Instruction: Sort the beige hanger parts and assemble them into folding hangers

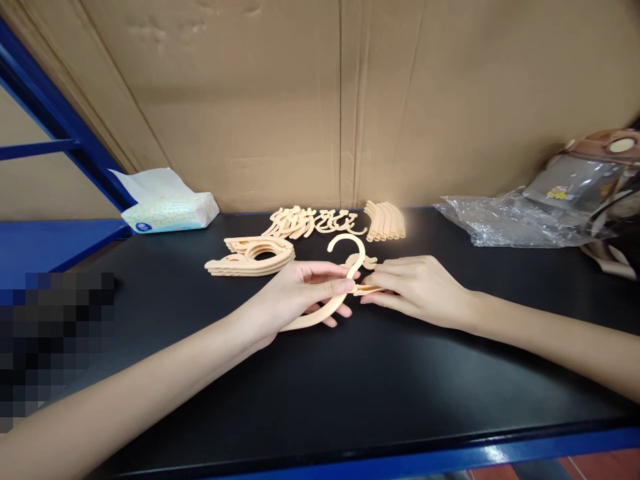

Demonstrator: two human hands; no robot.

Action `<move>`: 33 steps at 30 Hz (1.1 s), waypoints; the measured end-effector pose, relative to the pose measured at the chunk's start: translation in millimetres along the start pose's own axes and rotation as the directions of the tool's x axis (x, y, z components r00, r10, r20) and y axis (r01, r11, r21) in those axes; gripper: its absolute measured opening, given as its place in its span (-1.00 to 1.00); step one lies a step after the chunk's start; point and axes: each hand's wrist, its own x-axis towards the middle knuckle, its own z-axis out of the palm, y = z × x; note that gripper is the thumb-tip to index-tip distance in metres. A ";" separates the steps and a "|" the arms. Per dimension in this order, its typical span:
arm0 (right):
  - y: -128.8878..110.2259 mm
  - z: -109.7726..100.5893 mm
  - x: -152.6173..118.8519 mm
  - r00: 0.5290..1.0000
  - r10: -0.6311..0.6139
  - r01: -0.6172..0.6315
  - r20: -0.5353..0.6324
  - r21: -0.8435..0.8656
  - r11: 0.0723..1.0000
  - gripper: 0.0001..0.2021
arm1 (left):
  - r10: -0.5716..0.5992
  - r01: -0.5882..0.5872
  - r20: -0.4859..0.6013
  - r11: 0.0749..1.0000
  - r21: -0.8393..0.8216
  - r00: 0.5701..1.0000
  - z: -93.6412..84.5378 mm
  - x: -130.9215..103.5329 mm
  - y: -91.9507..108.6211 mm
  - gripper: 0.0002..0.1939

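Note:
My left hand (313, 290) is closed on a cream plastic clothes hanger (325, 313) near its hook, with the thumb pressed on the joint. The hook curls up above the fingers, and one curved arm reaches down to the left beneath the hand. My right hand (415, 290) pinches another cream piece (370, 290) that meets the hanger at the joint; the fingers cover most of it. Just behind the hands lies a small curved cream piece (369, 263). To the left a stack of folded hangers (250, 267) rests on the table.
Along the back lie loose curved arms (290, 222), several small hooks (340, 221) and a row of tube-like pieces (385, 222). A tissue pack (173, 212) stands at left. Crumpled clear plastic (500, 217) and a bottle (575, 177) sit at right. Cardboard (250, 100) walls the black table (400, 393).

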 end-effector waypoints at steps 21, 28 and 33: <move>-4.0 1.8 -1.2 0.999 -0.038 0.038 0.002 -0.069 0.997 -0.59 | 0.004 -0.004 -0.005 0.999 0.040 1.000 1.2 2.6 -1.1 -0.71; -4.7 4.7 0.1 0.999 0.039 -0.036 0.030 -0.068 0.997 -0.53 | 0.000 -0.001 -0.037 1.000 -0.015 0.999 -1.2 3.3 -3.5 -0.71; -5.0 5.2 -0.2 0.998 0.056 -0.053 0.040 -0.076 0.996 -0.54 | 0.001 -0.001 -0.021 1.000 0.016 1.000 -2.4 3.2 -4.4 -0.71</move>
